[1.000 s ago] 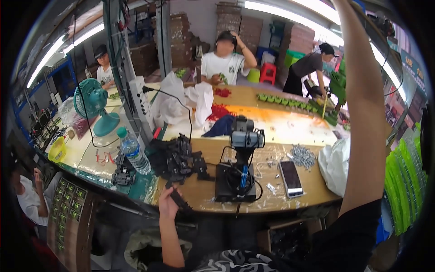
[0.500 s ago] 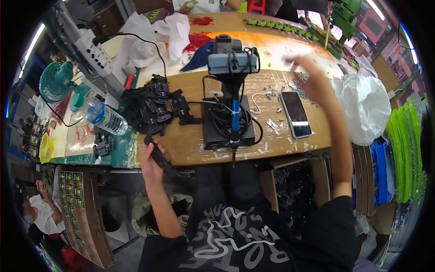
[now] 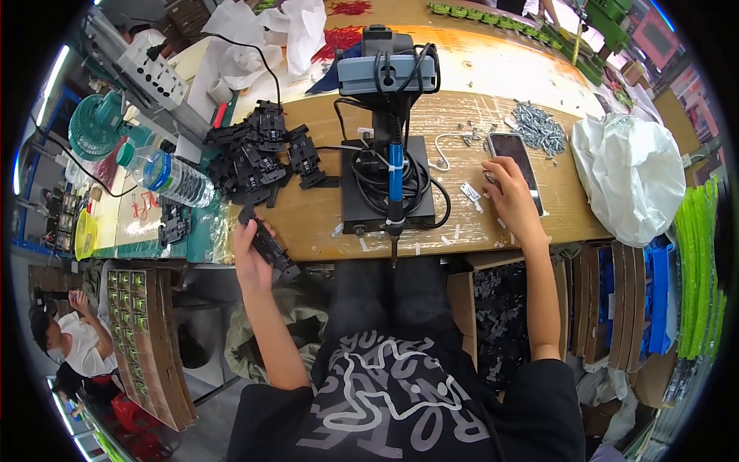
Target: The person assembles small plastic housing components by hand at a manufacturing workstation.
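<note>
My left hand [image 3: 252,260] grips a long black plastic part [image 3: 269,245] at the near table edge, tilted with its lower end toward me. To the left of the centre, a heap of similar black plastic parts [image 3: 250,154] lies on the table. My right hand [image 3: 509,196] hangs over the near end of a smartphone [image 3: 517,154], its fingers curled together. A tiny grey bit seems to show at its fingertips, too small to name. Past the phone lies a pile of small screws [image 3: 540,127]. A small white-and-metal piece [image 3: 471,192] rests left of that hand.
A black stand with coiled cable [image 3: 389,173] and a blue-handled electric screwdriver [image 3: 396,177] stands mid-table. A water bottle [image 3: 173,177] and green fan [image 3: 96,127] are at left. A white plastic bag [image 3: 627,177] sits at right; a carton of black parts [image 3: 504,316] is below the edge.
My right hand has come back toward me from near the screws, to beside the phone, and its fingers have curled. My left hand keeps holding the black plastic part. The view has shifted slightly.
</note>
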A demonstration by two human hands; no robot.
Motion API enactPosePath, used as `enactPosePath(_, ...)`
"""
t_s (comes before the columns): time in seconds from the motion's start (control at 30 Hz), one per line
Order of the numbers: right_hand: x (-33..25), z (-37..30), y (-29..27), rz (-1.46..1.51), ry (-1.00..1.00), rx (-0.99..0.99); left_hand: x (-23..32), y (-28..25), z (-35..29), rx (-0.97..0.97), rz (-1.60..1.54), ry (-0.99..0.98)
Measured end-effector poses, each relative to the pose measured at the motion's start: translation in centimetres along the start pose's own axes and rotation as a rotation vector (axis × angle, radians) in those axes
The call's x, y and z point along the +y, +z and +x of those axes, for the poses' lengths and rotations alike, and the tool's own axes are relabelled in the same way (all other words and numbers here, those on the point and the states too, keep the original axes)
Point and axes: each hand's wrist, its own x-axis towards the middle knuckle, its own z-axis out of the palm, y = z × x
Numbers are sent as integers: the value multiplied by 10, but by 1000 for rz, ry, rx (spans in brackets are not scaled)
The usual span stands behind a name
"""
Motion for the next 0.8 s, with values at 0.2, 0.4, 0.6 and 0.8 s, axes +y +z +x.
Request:
enactPosePath(0.2,8,1,11,-244,-64,97,4,9,-5,18,40,21)
enactPosePath(0.4,6,1,15,-401,14,129,-3,12,-24,-38,177,-72)
enactPosePath(0.6,-6,-7,8,-220,63,209,-10,48,-82,-102,264,-165)
enactPosePath(0.8,-21,-24,15,506,267,398,-17,74,-102,-313,245,-166)
